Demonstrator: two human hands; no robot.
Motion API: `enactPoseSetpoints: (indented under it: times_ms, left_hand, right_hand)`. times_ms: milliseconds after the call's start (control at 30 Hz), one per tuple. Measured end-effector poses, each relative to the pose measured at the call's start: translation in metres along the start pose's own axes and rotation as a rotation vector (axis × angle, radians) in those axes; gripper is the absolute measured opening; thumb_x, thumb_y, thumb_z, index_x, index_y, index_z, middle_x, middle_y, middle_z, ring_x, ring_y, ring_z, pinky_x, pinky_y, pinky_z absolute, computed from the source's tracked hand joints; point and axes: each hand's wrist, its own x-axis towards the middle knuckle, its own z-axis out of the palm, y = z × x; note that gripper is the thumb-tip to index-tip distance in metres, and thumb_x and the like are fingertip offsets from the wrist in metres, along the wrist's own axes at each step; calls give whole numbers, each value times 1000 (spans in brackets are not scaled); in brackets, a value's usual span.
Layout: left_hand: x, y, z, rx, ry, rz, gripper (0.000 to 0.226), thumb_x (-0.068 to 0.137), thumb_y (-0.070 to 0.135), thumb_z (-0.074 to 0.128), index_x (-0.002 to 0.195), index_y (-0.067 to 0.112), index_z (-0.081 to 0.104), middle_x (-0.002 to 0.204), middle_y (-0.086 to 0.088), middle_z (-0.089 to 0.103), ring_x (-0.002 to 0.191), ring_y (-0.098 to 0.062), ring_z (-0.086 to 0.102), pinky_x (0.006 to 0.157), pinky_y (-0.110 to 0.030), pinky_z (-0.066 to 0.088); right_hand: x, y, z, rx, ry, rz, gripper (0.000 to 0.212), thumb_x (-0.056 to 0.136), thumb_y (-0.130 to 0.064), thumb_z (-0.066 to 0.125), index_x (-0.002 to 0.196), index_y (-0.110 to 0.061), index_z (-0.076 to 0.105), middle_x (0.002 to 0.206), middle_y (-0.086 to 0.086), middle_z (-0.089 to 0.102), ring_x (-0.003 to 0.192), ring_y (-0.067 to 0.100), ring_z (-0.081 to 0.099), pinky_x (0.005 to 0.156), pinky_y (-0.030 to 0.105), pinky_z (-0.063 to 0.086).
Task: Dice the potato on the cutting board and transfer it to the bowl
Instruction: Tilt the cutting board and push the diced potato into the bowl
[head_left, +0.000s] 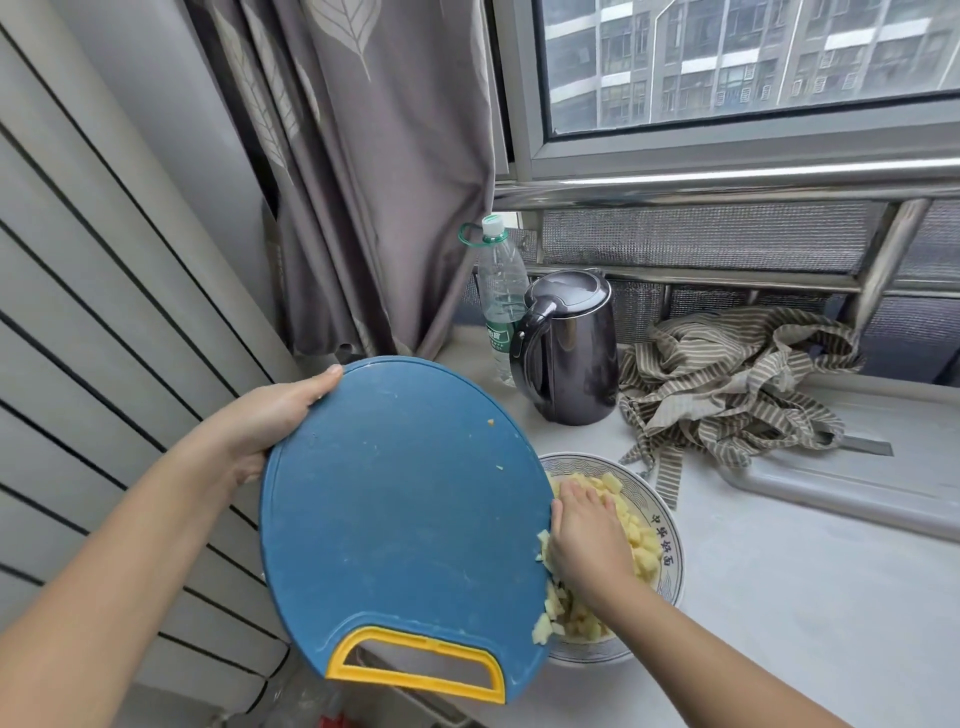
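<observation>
My left hand (270, 415) grips the far left rim of a round blue cutting board (395, 514) with a yellow handle, holding it tilted over a white bowl (667, 525) with blue markings. Diced potato (641, 545) fills the bowl, and several pieces (545, 618) cling to the board's lower right edge. My right hand (584, 530) lies at that edge above the bowl, fingers straight, touching the potato pieces. Much of the bowl is hidden behind the board and hand.
A dark electric kettle (566, 348) and a clear water bottle (501, 296) stand behind the bowl. A striped cloth (727, 384) lies crumpled to the right by a raised ledge (857, 483). A curtain (374, 182) hangs at the back left.
</observation>
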Motion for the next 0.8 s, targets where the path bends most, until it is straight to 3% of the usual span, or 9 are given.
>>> enactPoseSetpoints:
  times_ms: [67,133,267,367,467,667,800]
  left_hand:
    - [-3,7,-5,11,13,19,43,97,44,47,95,8,70,84,-10,75,62,-20,72,50,-32,58]
    - [-5,14,-11,25,34,42,43,96,46,49,96,8,70,89,-11,75,65,-20,72,55,-34,59]
    - [-9,22,-14,9,37,41,47,95,51,47,99,10,70,88,-10,75,67,-22,72,64,-36,59]
    - [-12,25,-6,4,23,99,45,97,47,46,97,9,70,80,-7,75,63,-18,72,52,-27,57]
    - [-14,25,8,38,49,184,45,97,46,48,88,8,71,75,-5,75,60,-16,71,49,-25,55]
    - [-13,18,27,-92,95,220,44,98,44,48,86,7,69,67,-3,73,52,-15,69,40,-21,49]
    - [-10,12,29,-127,117,230,43,97,44,50,89,8,70,71,-4,74,57,-16,70,49,-24,54]
  right_hand:
    - [4,-4,-12,7,79,-52,48,102,-26,13,118,-12,56,129,4,55,130,26,41,117,39,16]
    - [11,-15,-28,121,162,-126,43,105,-24,22,118,-13,61,135,7,56,132,29,41,116,39,16]
    - [26,-51,-62,333,172,-327,45,105,-19,29,149,-12,34,158,3,25,147,16,19,117,25,6]
    - [38,-72,-81,368,147,-451,52,105,-23,32,154,-13,18,161,-2,11,148,8,8,114,14,2]
    - [48,-77,-93,352,128,-515,52,106,-25,31,154,-13,16,161,-3,10,147,5,7,110,7,-2]
    - [28,-46,-71,271,106,-482,53,105,-30,29,154,-14,15,161,-4,8,148,6,7,111,9,1]
    - [10,-7,-39,299,40,-300,53,106,-33,24,154,-15,15,160,-6,11,147,4,7,113,11,0]
